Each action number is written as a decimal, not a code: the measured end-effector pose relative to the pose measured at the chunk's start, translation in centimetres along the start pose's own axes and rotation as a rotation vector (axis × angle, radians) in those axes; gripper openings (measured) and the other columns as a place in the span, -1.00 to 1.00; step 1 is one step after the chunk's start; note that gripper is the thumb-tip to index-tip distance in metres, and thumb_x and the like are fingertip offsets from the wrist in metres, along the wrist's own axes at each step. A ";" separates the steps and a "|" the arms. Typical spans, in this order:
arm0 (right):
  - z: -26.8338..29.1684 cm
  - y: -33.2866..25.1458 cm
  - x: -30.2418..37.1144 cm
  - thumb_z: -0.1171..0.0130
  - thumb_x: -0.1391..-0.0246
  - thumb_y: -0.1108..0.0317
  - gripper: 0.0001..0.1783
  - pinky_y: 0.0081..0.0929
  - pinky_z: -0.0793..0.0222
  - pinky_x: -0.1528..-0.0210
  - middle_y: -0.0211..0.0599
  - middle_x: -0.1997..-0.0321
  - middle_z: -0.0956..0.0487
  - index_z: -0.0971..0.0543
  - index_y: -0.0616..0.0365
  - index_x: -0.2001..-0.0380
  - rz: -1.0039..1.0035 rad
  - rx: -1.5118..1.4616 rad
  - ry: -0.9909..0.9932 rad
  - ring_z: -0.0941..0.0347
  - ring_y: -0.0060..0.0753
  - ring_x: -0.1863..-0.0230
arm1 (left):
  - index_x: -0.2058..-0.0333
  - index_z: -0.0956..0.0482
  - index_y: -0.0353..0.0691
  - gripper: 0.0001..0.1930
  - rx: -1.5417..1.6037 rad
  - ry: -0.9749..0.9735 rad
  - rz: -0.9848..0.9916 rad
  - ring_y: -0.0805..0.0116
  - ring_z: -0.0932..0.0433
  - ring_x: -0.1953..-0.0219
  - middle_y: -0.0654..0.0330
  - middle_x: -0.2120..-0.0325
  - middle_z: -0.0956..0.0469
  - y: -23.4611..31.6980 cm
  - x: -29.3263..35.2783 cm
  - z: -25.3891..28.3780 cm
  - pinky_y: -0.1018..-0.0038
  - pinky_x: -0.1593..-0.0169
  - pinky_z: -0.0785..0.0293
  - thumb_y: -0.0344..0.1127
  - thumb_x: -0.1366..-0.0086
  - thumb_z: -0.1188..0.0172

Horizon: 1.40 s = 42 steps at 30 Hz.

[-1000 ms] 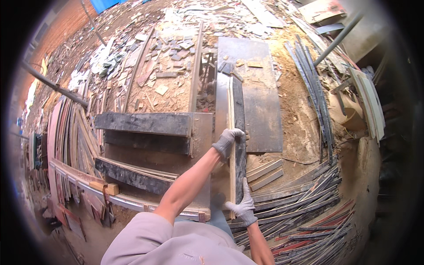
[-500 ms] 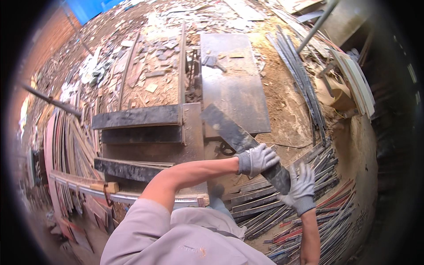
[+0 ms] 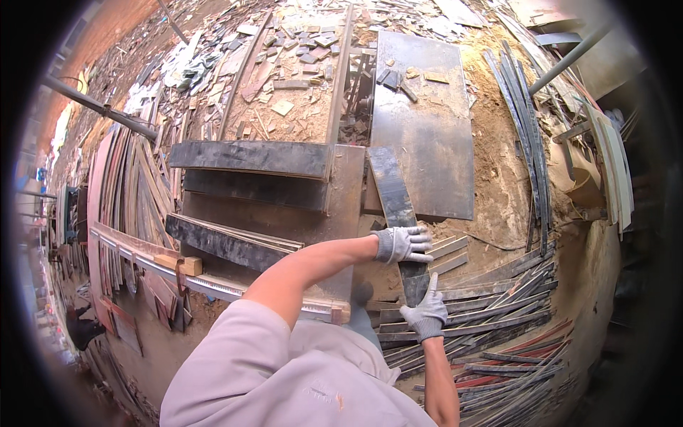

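A long black-faced board [image 3: 393, 186] points away from me, its far end at the edge of the table. My gloved left hand [image 3: 404, 245] lies across its middle, gripping it from above. At the near end, my gloved right hand [image 3: 427, 317] holds the board, thumb on one side and a finger stretched along the right edge. Left of it, a stack of wide black boards [image 3: 249, 158] sits on the brown table [image 3: 345, 213]. Closer to me lies a further bundle of black-faced boards [image 3: 228, 242].
A long metal-edged rail [image 3: 235, 290] with a wooden block [image 3: 179, 265] runs along the table's near side. Beyond the board lies a large dark sheet [image 3: 427, 142] bearing scraps. Piles of narrow strips [image 3: 484, 309] cover the ground at right. Poles [image 3: 99, 108] slant in at left.
The board has swung from a slant to nearly straight away from me. My right hand, spread beside its near end before, has moved left and closed onto it.
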State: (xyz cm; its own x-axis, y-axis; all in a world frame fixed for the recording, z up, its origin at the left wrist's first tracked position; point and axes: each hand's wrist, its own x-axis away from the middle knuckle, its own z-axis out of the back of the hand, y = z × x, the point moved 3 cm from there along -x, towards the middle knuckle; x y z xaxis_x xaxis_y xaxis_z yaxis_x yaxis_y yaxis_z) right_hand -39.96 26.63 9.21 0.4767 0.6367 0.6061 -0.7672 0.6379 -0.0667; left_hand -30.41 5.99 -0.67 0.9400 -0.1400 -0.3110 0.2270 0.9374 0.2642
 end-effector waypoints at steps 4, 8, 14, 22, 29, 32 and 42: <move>0.0 -0.8 -1.8 -0.62 0.20 -0.11 0.62 0.03 -0.63 -0.13 0.26 -0.16 -0.56 0.26 -0.03 -0.73 0.028 -0.007 0.032 -0.67 0.29 -0.03 | -0.60 -0.13 -0.17 0.07 0.063 0.193 0.807 -0.15 -0.09 -0.65 -0.20 -0.57 -0.18 -0.6 3.0 1.7 0.01 -0.68 0.01 -0.24 -0.11 -0.42; 0.4 -1.4 -3.1 -0.64 0.23 -0.11 0.65 0.08 -0.62 -0.17 0.28 -0.18 -0.57 0.27 -0.04 -0.73 0.010 -0.025 0.009 -0.66 0.35 -0.08 | -0.49 -0.21 -0.42 -0.05 0.612 0.638 1.722 -0.20 -0.39 -0.44 -0.28 -0.40 -0.37 -4.4 5.4 1.0 0.11 -0.49 -0.33 0.05 -0.36 -0.43; 1.4 -2.2 -4.1 -0.67 0.27 -0.10 0.67 0.09 -0.61 -0.17 0.31 -0.15 -0.59 0.24 -0.02 -0.73 0.003 -0.009 0.009 -0.65 0.36 -0.09 | 0.07 -0.73 -0.40 -0.48 1.404 0.722 1.850 0.28 -0.69 0.24 0.09 0.26 -0.75 -13.4 5.0 -4.1 0.24 0.12 -0.63 0.08 -0.46 -0.43; 1.5 -3.3 -5.3 -0.63 0.25 -0.08 0.64 0.07 -0.60 -0.19 0.30 -0.14 -0.59 0.23 -0.02 -0.73 0.012 -0.018 0.025 -0.65 0.36 -0.08 | 0.12 -0.76 -0.38 -0.60 1.311 0.696 1.900 0.31 -0.68 0.27 0.11 0.27 -0.75 -15.6 5.1 -4.1 0.23 0.20 -0.60 -0.05 -0.46 -0.40; 2.4 -4.5 -6.0 -0.61 0.21 -0.09 0.63 0.06 -0.61 -0.17 0.29 -0.16 -0.58 0.27 -0.01 -0.73 -0.009 -0.002 -0.031 -0.66 0.34 -0.07 | 0.16 -0.79 -0.38 -0.55 1.052 0.547 1.916 0.25 -0.71 0.22 0.05 0.27 -0.78 -16.0 4.8 -1.1 0.24 0.07 -0.58 0.01 -0.37 -0.41; 2.6 -4.9 -6.2 -0.59 0.13 -0.12 0.61 0.04 -0.63 -0.15 0.29 -0.21 -0.55 0.31 0.01 -0.72 -0.010 0.019 -0.067 -0.68 0.29 -0.07 | 0.00 -0.77 -0.40 -0.46 1.008 0.484 1.880 0.18 -0.80 0.09 -0.05 0.12 -0.82 -16.7 4.9 -0.6 0.25 -0.01 -0.65 0.03 -0.32 -0.44; 2.4 -5.5 -6.6 -0.58 0.15 -0.11 0.60 0.02 -0.64 -0.13 0.29 -0.18 -0.56 0.28 0.04 -0.72 -0.009 0.011 -0.055 -0.68 0.27 -0.05 | 0.10 -0.78 -0.42 -0.43 0.844 0.389 1.941 0.08 -0.79 0.07 -0.12 0.18 -0.82 -18.0 5.2 -2.0 0.19 -0.03 -0.62 0.13 -0.37 -0.36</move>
State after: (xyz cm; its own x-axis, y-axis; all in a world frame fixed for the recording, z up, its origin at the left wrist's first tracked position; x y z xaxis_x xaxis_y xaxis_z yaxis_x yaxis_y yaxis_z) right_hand -39.92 17.94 7.48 0.4596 0.6058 0.6494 -0.7676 0.6387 -0.0526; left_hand -30.15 -10.98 -8.86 0.0046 0.7263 0.6874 -0.5705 -0.5627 0.5983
